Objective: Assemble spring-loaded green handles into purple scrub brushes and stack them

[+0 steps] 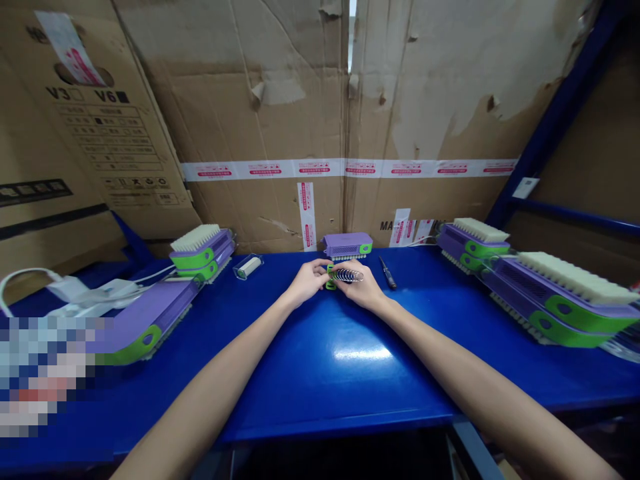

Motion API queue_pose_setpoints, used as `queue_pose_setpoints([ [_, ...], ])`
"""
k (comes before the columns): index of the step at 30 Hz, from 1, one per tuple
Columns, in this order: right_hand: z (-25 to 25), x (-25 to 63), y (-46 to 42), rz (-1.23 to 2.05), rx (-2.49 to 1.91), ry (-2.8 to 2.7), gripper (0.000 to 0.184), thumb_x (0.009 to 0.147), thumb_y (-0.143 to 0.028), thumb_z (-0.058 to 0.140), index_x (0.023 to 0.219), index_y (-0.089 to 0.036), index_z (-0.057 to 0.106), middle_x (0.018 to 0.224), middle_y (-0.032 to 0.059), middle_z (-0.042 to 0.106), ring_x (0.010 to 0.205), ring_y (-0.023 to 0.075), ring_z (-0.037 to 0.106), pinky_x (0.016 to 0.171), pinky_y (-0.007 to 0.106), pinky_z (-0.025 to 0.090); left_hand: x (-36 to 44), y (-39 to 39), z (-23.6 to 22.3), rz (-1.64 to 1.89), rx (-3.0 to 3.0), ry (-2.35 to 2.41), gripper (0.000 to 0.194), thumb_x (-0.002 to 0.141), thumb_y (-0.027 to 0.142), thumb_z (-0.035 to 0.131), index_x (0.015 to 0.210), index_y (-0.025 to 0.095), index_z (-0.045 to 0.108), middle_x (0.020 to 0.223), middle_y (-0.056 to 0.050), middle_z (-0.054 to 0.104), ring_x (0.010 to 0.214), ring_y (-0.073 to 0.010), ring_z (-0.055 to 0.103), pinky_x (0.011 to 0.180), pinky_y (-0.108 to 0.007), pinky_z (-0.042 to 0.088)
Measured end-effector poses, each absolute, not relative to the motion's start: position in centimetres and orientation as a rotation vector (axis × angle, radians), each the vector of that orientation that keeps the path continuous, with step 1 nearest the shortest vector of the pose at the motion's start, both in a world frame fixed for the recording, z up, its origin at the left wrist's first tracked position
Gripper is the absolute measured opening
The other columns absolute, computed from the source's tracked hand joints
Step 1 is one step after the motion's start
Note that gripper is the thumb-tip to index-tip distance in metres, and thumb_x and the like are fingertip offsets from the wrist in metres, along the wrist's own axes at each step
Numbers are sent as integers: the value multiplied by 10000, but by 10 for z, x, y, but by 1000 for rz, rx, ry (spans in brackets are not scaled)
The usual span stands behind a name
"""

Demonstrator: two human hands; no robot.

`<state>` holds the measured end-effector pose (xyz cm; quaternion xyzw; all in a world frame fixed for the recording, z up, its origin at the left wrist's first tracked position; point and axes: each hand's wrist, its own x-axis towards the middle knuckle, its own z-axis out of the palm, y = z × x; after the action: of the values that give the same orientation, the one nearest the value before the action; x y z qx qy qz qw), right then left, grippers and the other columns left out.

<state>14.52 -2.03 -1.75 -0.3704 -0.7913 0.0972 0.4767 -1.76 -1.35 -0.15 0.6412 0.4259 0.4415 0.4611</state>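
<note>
Near the middle of the blue table, my left hand (306, 283) is closed with its fingertips on a small bright green plastic part (330, 285). My right hand (367, 288) meets it from the other side, fingers closed around a shiny metal coil spring (349, 275). The spring lies sideways, its left end close to the green part; whether they are joined I cannot tell. Just behind both hands rests a purple device (347, 244) with a green end and pale bristles underneath. A dark pen-like tool (387, 273) lies right of my right hand.
Purple-and-green devices with cream pads stand stacked at the left (203, 253) and right (565, 293). Another purple device (150, 310) lies nearer on the left, beside a white power strip (93, 300). A small clear box (249, 267) sits left of my hands. Cardboard (260, 120) walls the back.
</note>
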Motion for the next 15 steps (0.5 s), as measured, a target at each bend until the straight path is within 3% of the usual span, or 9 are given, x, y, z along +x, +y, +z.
queue_pose_setpoints([
  [8, -19, 144, -17, 212, -908, -1920, 110, 741, -218, 669, 851, -218, 674, 872, 43, 698, 849, 197, 630, 772, 326, 496, -16, -15, 0, 1102, 1570, 1092, 336, 672, 26, 551, 992, 93, 627, 587, 31, 576, 489, -64, 515, 470, -170, 422],
  [15, -16, 145, -22, 258, -908, -1930, 227, 730, -169, 639, 946, -230, 675, 891, 39, 685, 872, 191, 629, 796, 329, 499, -17, -16, 1, 1097, 1565, 1081, 310, 677, 46, 572, 975, 93, 639, 564, 36, 560, 476, -68, 512, 475, -180, 420],
])
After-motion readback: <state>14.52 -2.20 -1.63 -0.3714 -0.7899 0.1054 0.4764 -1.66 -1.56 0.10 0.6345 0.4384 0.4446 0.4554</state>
